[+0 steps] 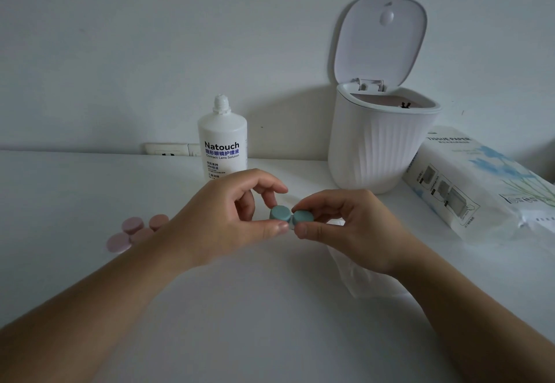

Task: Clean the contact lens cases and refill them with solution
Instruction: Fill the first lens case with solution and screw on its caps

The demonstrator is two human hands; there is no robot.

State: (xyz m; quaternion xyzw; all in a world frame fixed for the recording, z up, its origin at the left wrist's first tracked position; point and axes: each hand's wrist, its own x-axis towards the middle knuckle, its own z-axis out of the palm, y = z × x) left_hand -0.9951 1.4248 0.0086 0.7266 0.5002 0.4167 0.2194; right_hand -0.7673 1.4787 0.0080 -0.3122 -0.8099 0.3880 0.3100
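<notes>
A teal contact lens case [290, 217] with two round caps is held above the white table between both hands. My left hand [237, 217] pinches its left cap with thumb and fingers. My right hand [345, 223] pinches its right cap. Behind my left hand stands a white bottle of contact lens solution [222, 139] with its cap off. Pink lens cases [136, 232] lie on the table to the left, partly hidden by my left wrist.
A white ribbed bin [380, 145] with its lid up stands at the back right. A pack of tissue paper [480, 184] lies at the right. A white tissue [360, 271] lies under my right wrist. A wall socket [168, 149] sits behind the bottle.
</notes>
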